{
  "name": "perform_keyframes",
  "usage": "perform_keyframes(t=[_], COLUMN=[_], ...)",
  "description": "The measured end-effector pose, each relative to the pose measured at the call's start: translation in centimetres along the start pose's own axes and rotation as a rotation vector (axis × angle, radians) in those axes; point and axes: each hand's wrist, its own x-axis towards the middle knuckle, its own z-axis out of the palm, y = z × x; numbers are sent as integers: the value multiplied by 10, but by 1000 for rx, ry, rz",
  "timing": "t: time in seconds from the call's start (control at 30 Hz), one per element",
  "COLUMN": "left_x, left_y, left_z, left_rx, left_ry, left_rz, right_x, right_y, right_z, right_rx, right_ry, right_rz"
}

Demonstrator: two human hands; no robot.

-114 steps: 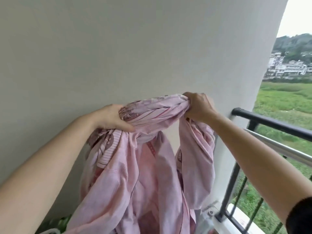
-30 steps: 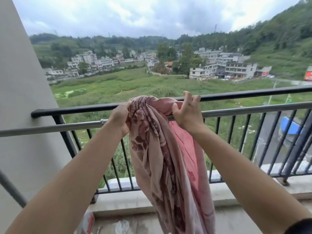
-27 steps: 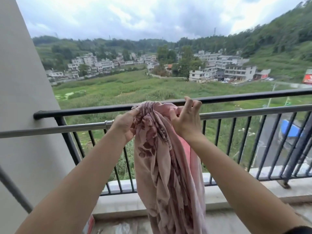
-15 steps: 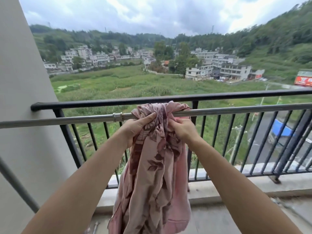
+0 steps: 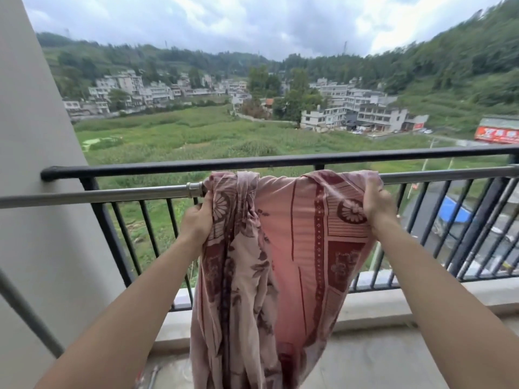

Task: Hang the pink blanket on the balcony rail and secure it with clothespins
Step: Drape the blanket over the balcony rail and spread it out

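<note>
The pink blanket, patterned with dark red flowers and stripes, hangs draped over the silver metal rail just inside the black balcony railing. My left hand grips the blanket's left edge just below the rail. At the right edge, my right hand holds the fabric near the top. The cloth is stretched between both hands; its left part is still bunched in folds. No clothespins are in view.
A grey wall stands on the left, with a slanted metal bar low beside it. A concrete curb runs under the railing. Beyond lie green fields, buildings and hills.
The blanket was a bunched bundle on the rail half a second ago. My hands have moved apart, the right one far to the right, spreading the cloth along the rail.
</note>
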Motion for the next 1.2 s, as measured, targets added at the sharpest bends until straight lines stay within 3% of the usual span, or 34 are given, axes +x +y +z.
perform_keyframes(t=[0.07,0.13,0.23,0.3,0.4,0.5,0.6,0.67,0.73,0.83,0.9,1.0,1.07,1.13,1.2], left_x=[-8,-12,-10,-18,-30,-24,-11,0,12,19,17,16,16,12,8], left_y=[-1,-6,-6,5,31,58,73,68,56,51,53,53,52,53,55], left_z=[4,9,25,41,73,94,93,78,59,47,47,46,45,48,49], left_rx=[169,239,140,100,89,89,252,315,302,292,341,438,426,405,410], left_ry=[42,-49,-138,-215,-285,-221,-19,181,290,344,347,330,324,296,272], left_rz=[164,260,230,227,317,402,494,437,318,283,308,346,332,302,309], right_x=[-14,-23,-30,-32,-29,-5,29,51,71,79,74,51,29,3,-23], right_y=[6,12,13,9,-10,-34,-52,-49,-39,-36,-51,-80,-90,-93,-83], right_z=[2,8,17,22,26,15,-13,-34,-44,-42,-39,-28,-7,25,60], right_rx=[-101,-193,-190,-162,-56,-130,-365,-463,-513,-617,-888,-1170,-1023,-725,-588], right_ry=[-218,-435,-734,-822,-788,-496,-144,42,114,57,-9,99,95,-213,-493], right_rz=[-60,-87,-66,-89,-165,-211,-254,-222,-164,-22,24,-176,-501,-691,-702])
